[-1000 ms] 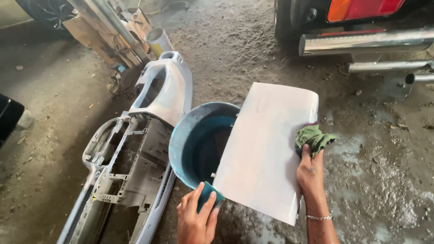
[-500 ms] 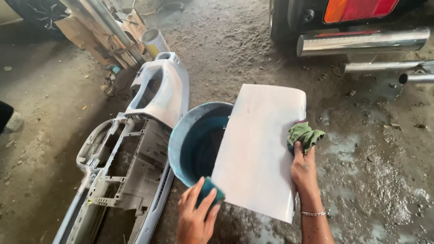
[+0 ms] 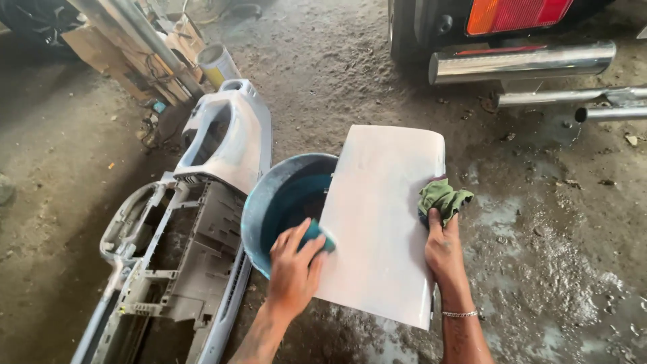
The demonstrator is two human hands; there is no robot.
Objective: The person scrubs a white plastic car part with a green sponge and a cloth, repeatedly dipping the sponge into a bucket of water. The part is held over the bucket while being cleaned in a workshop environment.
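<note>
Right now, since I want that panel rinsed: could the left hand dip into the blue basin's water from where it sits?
Probably yes. The left hand rests at the white panel edge, right over the blue basin; its open side lies uncovered beside the hand.

Rough grey concrete floor [image 3: 350,74] – wet and stained at right, chrome vehicle bumper [image 3: 522,62] above, timber clutter [image 3: 128,50] top-left, daylight
</note>
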